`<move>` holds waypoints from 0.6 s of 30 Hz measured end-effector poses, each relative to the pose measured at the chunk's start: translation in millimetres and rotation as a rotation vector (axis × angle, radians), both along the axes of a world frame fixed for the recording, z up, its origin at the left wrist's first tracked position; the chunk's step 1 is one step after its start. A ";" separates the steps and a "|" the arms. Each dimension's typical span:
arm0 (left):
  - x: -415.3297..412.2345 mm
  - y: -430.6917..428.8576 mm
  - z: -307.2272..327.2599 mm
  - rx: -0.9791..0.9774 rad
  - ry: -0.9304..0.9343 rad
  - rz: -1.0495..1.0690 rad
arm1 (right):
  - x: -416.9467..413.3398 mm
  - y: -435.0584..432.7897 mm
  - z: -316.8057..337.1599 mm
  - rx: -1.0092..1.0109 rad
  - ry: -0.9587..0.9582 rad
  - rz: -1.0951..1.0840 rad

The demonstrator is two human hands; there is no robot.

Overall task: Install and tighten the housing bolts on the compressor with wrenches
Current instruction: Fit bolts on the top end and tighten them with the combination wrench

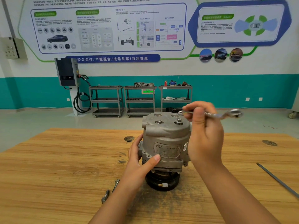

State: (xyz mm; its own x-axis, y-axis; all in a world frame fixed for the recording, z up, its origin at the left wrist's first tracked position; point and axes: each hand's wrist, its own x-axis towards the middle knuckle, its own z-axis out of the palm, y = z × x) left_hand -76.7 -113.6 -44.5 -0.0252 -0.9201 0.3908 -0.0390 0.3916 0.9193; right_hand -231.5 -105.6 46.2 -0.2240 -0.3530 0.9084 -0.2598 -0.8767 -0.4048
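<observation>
The compressor point(166, 136) stands upright on the wooden table point(56, 159), with its black wheel point(161, 183) at the bottom. The left hand point(137, 160) holds it low down on its left side. The fingers go round the back, and the thumb point(153, 159) presses on the front, just beside the worn label point(167, 150).

The right hand point(203, 131) is higher up, by the top right edge of the compressor. Its fingers are curled tight round a shiny wrench point(226, 114). The long part of the wrench sticks out to the right of this hand. The small ring end point(180, 112) pokes out to the left of the fingers and hangs just above the flat top of the compressor.

Just below the ring end, a bolt with a washer point(178, 121) sits in the top. The ring does not seem to touch it. A second bolt point(159, 121) sits in the top a bit further left.

Two loose bolts lie on the table beside the left arm, the upper loose bolt point(115, 185) and the lower loose bolt point(105, 195). A long thin metal bar point(278, 180) lies on the table well to the right of the right arm
</observation>
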 end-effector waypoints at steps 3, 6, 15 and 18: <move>0.2 0.5 -0.3 0.012 0.021 -0.005 | -7.7 -1.7 9.1 0.133 -0.245 0.247; 0.3 0.7 -0.1 0.009 0.029 0.001 | -16.0 -9.2 12.4 0.258 -0.387 0.375; -1.5 -0.3 -0.2 0.007 0.036 0.009 | -23.7 -20.6 4.7 0.468 -0.489 0.496; -1.3 -0.5 0.0 0.009 0.031 0.017 | -25.3 -22.2 2.5 0.517 -0.524 0.503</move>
State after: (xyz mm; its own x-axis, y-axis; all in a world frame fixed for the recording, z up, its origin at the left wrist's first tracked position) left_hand -78.0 -114.0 -44.6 0.0022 -0.9239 0.3826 -0.0168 0.3826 0.9238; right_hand -256.8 -127.8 48.7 -0.2740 -0.8588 0.4328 0.4364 -0.5121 -0.7398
